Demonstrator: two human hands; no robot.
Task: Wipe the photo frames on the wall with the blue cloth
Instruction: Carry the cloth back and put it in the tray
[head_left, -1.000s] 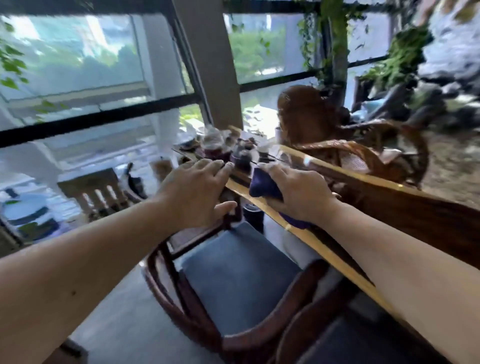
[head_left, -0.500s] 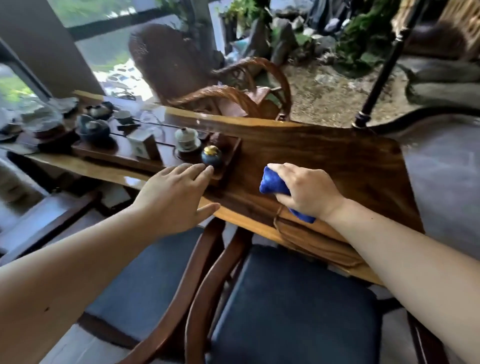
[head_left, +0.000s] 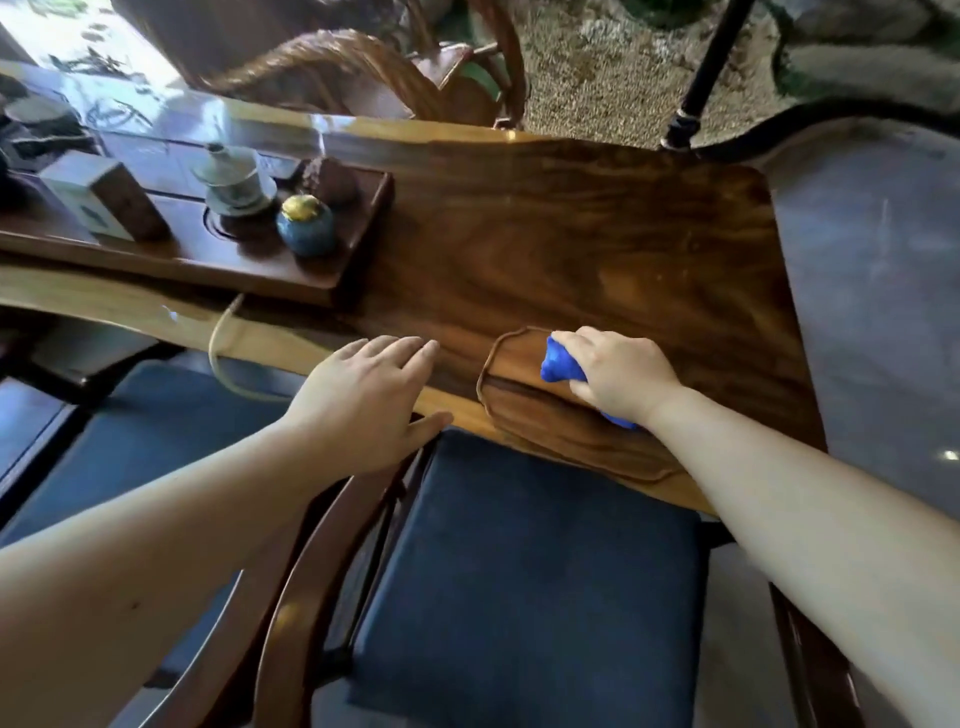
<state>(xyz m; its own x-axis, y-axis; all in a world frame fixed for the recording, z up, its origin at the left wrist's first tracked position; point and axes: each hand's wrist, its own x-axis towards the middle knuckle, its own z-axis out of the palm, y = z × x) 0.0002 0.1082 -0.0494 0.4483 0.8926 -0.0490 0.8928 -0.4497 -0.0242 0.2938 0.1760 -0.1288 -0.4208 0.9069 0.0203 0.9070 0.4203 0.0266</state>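
Note:
My right hand (head_left: 621, 371) grips a bunched blue cloth (head_left: 560, 367), which pokes out to the left of the fingers and below the wrist. It hovers over a shallow wooden tray (head_left: 540, 431) lying near the front edge of the dark wooden table (head_left: 571, 249). My left hand (head_left: 363, 400) is flat and open, palm down, with its fingertips at the table's front edge and nothing in it. No photo frame or wall shows in the head view.
A tea tray (head_left: 249, 260) at the left holds a lidded cup (head_left: 234, 182), a blue jar with a gold lid (head_left: 306, 226) and a small box (head_left: 101, 200). A blue-cushioned wooden chair (head_left: 524, 587) stands below the table edge. A black post (head_left: 698, 88) rises behind.
The view has swung right and down from the windows to the table top. My right hand with the cloth moved toward the table's right end, over the wooden tray; my left hand followed along the edge.

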